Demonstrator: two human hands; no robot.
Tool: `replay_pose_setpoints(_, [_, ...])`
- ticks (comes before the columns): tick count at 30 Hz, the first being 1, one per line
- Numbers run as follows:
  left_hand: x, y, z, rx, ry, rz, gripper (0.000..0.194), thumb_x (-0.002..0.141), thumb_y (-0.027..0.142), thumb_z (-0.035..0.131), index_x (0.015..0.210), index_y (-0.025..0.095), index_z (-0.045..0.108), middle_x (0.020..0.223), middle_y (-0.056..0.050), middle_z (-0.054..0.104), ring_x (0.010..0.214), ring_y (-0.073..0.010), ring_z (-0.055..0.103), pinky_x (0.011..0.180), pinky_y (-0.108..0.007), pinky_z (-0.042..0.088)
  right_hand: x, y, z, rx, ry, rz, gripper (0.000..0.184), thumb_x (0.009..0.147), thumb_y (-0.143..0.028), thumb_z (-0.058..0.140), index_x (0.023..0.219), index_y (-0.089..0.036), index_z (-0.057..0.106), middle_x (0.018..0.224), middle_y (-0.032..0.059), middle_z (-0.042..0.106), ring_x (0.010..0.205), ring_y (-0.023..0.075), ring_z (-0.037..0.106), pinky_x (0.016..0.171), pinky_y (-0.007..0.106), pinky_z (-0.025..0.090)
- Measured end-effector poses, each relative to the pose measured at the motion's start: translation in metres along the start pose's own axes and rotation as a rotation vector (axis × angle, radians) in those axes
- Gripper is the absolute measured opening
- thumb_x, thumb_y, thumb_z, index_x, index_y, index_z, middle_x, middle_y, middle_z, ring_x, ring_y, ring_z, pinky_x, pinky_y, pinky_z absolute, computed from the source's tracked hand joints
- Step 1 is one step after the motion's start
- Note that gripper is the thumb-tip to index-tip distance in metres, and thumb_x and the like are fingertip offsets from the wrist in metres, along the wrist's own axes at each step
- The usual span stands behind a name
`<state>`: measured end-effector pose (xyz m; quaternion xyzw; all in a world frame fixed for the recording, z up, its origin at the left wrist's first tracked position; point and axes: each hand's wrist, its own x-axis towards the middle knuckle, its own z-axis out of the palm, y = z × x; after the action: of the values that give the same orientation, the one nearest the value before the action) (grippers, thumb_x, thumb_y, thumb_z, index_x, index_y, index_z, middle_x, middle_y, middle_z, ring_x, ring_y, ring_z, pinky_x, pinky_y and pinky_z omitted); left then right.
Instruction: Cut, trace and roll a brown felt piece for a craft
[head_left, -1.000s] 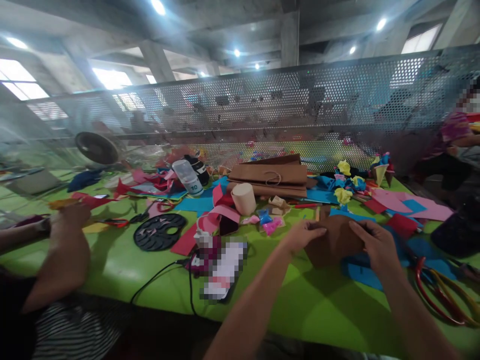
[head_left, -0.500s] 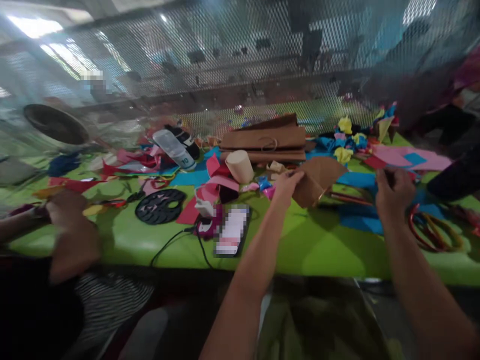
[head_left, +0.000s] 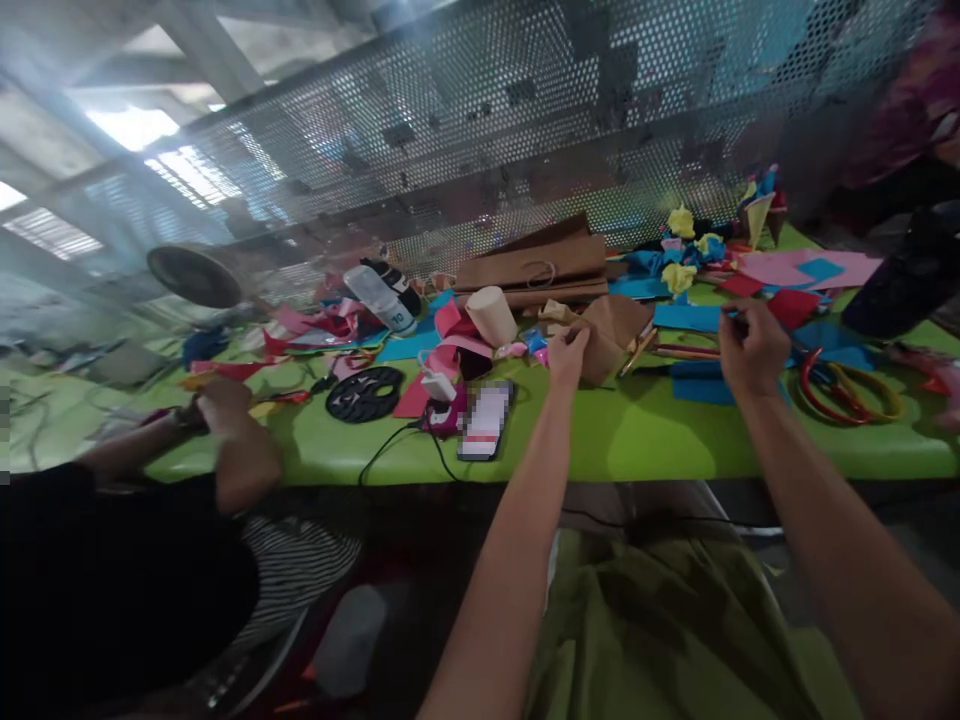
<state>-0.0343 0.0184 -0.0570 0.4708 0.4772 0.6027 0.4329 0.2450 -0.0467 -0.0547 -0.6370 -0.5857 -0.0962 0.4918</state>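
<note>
My left hand [head_left: 568,352] pinches the edge of a brown paper piece [head_left: 615,328] that rests tilted on the green table [head_left: 645,445]. My right hand [head_left: 750,345] is closed in a loose fist over blue paper sheets [head_left: 694,385], with something thin at its fingertips that I cannot make out. Thin sticks [head_left: 679,350] lie between the two hands.
Folded brown paper bags [head_left: 536,268], a beige roll [head_left: 491,312], crumpled yellow and blue paper [head_left: 682,260], red and yellow hoops [head_left: 844,390], a phone on a cable [head_left: 484,420] and a black disc [head_left: 365,393] crowd the table. A seated person's arms [head_left: 225,440] work at the left. A perforated metal screen stands behind.
My right hand let go of the brown paper and moved right over the blue sheets. My left hand kept the paper and lowered it toward the table. My view pulled back and tilted down.
</note>
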Motion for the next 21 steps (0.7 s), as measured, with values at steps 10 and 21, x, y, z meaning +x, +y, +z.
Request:
replay_pose_setpoints(10, [0.002, 0.003, -0.004, -0.026, 0.026, -0.031, 0.010, 0.086, 0.026, 0.072, 0.083, 0.016, 0.071, 0.076, 0.001, 0.066, 0.076, -0.0131, 0.060, 0.073, -0.023, 0.046, 0.004, -0.002, 0.005, -0.028, 0.024, -0.017, 0.024, 0.098, -0.025, 0.055, 0.114, -0.015, 0.069, 0.104, 0.0127, 0.074, 0.086, 0.0191, 0.062, 0.084, 0.028, 0.044])
replay_pose_setpoints(21, [0.007, 0.001, -0.009, -0.091, -0.006, -0.006, 0.015, 0.093, 0.023, 0.070, 0.086, 0.010, 0.067, 0.078, -0.001, 0.063, 0.076, -0.0113, 0.057, 0.077, -0.025, 0.044, 0.011, 0.014, 0.020, -0.233, 0.051, -0.036, 0.028, 0.092, -0.024, 0.071, 0.114, -0.007, 0.071, 0.100, 0.0140, 0.074, 0.089, 0.0211, 0.070, 0.077, 0.035, 0.044])
